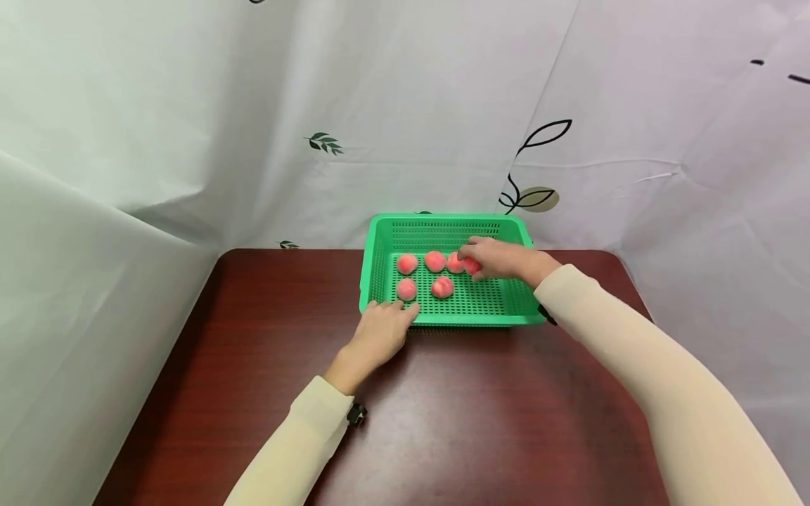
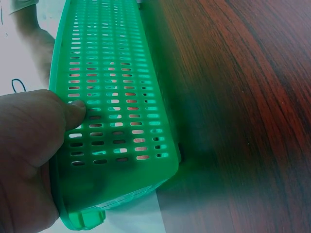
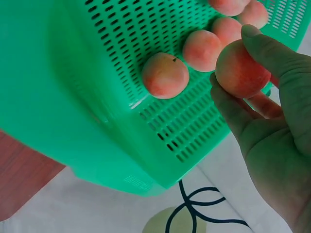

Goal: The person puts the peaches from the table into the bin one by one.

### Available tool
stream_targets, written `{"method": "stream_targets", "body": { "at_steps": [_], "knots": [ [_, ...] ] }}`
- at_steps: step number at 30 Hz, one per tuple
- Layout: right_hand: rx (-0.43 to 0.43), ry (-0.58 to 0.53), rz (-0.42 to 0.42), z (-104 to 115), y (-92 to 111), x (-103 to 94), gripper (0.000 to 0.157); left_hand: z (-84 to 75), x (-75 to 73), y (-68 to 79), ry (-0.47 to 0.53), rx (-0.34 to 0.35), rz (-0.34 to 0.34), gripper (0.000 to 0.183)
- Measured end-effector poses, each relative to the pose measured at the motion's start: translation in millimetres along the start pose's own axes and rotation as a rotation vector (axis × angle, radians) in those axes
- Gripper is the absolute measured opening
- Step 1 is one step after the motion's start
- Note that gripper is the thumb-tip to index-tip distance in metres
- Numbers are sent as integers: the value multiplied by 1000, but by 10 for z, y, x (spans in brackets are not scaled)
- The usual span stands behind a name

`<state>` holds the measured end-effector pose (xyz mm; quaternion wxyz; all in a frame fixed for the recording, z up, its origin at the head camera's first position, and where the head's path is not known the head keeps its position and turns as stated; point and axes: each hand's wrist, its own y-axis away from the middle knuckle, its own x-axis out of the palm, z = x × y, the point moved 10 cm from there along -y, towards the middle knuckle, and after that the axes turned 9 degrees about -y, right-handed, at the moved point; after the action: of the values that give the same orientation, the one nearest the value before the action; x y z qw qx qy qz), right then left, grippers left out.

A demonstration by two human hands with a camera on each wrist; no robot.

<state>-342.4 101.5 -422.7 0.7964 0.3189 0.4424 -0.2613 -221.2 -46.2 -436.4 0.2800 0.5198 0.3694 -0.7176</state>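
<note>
A green perforated basket (image 1: 506,303) stands at the far middle of a dark wooden table (image 1: 266,365). Several pink peaches lie in it, among them one (image 1: 407,263) at the back left and one (image 1: 441,287) nearer the front. My right hand (image 1: 476,258) reaches into the basket from the right and holds a peach (image 1: 472,268). The right wrist view shows that peach (image 3: 240,70) pinched between my thumb (image 3: 274,56) and fingers. My left hand (image 1: 395,310) grips the basket's near left rim. In the left wrist view its thumb (image 2: 75,110) presses on the basket wall (image 2: 121,92).
A white cloth with leaf prints (image 1: 531,197) hangs behind the table and along the left side. The basket sits close to the table's far edge. Bare wood (image 2: 243,97) stretches in front of the basket.
</note>
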Motion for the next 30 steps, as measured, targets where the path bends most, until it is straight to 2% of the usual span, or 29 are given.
{"method": "stream_targets", "body": {
  "at_steps": [6,14,22,27,30],
  "knots": [
    [20,21,33,-28,-66,60,47,13,-15,10,8,-1,-14,10],
    [35,24,151,20,-145,230,47,15,-3,11,4,-3,-19,13],
    [16,91,229,64,-244,349,22,15,48,-8,-35,-6,16,11],
    [53,118,271,38,-279,400,20,9,49,-11,-32,-4,31,9],
    [76,119,291,29,-290,423,23,16,20,0,-17,-8,11,9]
  ]
}}
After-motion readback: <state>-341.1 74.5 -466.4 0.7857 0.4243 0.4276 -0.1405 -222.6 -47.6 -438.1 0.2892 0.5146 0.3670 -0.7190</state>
